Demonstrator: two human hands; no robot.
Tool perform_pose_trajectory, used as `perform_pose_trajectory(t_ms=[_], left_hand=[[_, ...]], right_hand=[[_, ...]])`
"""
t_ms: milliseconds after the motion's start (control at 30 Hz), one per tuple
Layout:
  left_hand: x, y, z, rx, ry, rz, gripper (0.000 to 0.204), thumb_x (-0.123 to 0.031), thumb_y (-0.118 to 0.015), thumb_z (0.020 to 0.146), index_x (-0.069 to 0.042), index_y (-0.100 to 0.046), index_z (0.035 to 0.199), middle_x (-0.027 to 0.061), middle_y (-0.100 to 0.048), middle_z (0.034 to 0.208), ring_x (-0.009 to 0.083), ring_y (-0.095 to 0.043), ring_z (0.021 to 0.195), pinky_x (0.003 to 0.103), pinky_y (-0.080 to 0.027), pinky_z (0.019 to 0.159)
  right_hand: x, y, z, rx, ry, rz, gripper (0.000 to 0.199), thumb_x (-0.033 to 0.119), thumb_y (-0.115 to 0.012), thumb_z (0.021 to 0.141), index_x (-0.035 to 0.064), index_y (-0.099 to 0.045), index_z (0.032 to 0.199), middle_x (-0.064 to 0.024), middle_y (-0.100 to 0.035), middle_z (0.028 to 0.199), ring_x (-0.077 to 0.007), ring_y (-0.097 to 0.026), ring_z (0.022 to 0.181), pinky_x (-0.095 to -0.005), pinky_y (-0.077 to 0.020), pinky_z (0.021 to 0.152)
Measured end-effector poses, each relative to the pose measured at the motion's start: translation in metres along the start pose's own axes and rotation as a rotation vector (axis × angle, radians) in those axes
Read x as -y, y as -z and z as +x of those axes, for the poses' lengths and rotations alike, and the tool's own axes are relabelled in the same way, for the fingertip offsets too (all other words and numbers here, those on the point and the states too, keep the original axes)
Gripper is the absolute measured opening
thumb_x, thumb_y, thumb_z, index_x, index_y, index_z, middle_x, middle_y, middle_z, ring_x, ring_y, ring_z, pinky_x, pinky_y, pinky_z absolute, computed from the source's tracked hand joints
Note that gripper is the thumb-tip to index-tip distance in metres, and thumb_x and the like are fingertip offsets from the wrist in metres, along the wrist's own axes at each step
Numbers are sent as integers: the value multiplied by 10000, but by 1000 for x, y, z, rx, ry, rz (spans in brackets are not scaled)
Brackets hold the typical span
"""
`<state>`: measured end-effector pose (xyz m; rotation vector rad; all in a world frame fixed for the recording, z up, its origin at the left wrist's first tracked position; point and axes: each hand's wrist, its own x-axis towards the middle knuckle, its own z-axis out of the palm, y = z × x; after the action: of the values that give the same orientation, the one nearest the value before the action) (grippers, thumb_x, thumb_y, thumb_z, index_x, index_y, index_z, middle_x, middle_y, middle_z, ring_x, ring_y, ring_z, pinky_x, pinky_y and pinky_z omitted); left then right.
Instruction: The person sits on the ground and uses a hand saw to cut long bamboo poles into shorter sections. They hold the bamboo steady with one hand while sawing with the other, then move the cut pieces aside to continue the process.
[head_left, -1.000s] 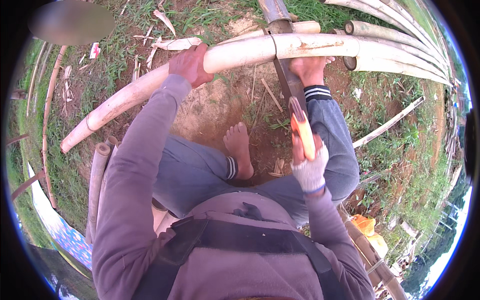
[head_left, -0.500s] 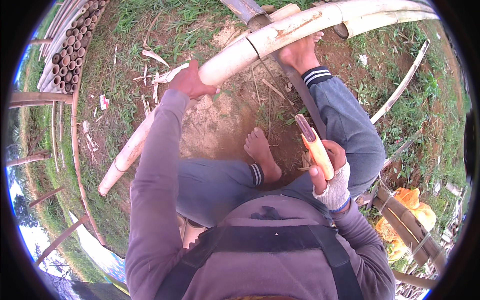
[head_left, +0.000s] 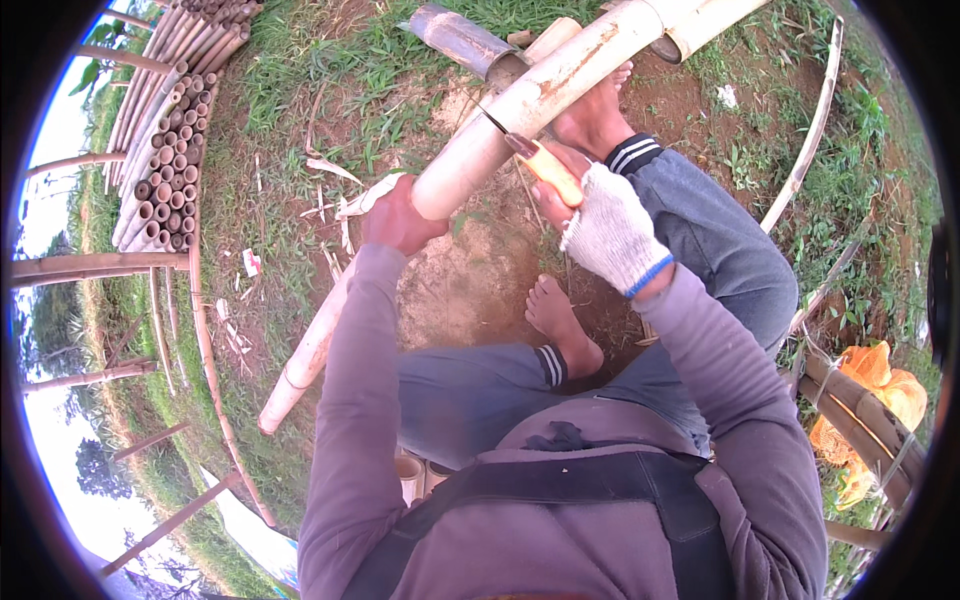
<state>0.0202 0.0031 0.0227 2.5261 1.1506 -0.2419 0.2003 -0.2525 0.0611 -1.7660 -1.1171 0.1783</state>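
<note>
One pale bamboo pole [head_left: 563, 85] slants from lower left to upper right in front of you; your left hand [head_left: 400, 217] clasps it, and your bare right foot [head_left: 592, 122] is just beside it. Your gloved right hand [head_left: 602, 210] wraps round an orange-handled saw [head_left: 553, 170], its dark blade [head_left: 494, 121] lying against the pole.

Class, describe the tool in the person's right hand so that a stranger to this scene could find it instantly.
Find the long pale bamboo pole slanting across the upper middle. Just right of it, the right hand, in a white knitted glove with blue edging, grips the tool. Its short yellow-orange handle and thin dark blade set it apart from the pale pole.
</note>
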Motion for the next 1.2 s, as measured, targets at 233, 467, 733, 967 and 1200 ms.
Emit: perform_pose_trajectory(t_ms=[233,467,733,967,1200], left_hand=[[4,-17,-15,-1,-128,-134,879,-463,-945,647,-63,-637,1367,250,-794,1135,465,-771,1061,524,-601,948],[25,-6,9,163,-150,-219,1012,-486,-967,616,-23,-618,1445,254,-776,1244,420,-761,1149,469,-585,1010],[23,-10,18,155,-142,-180,1081,-478,-970,618,-4,-592,1513,258,-754,1319,394,-739,1218,432,-562,1070],[39,-8,26,243,-131,-288,1052,-456,-984,628,-25,-610,1511,208,-737,1378,354,-705,1290,420,-529,1122],[31,3,40,222,-134,-265,1022,-417,-986,644,-29,-611,1512,188,-754,1339,324,-725,1228,403,-535,1112]], right_hand=[[-11,22,-58,24,-39,0,519,216,-744,1008,19,-615,1471,-236,-762,1241,-432,-773,1056,-457,-617,876],[-27,33,-109,34,-45,-44,566,203,-742,1005,-33,-595,1497,-243,-733,1365,-414,-770,1144,-439,-603,963],[-31,14,-85,-13,19,-85,504,179,-750,1010,-12,-631,1461,-216,-762,1287,-427,-766,1031,-446,-604,859],[-6,66,-152,73,-61,-30,523,156,-662,1027,-92,-580,1481,-278,-731,1373,-392,-769,1215,-442,-598,1038],[-33,21,-122,100,-231,-147,503,221,-716,1023,-30,-642,1453,-204,-791,1215,-316,-793,969,-439,-609,839]])
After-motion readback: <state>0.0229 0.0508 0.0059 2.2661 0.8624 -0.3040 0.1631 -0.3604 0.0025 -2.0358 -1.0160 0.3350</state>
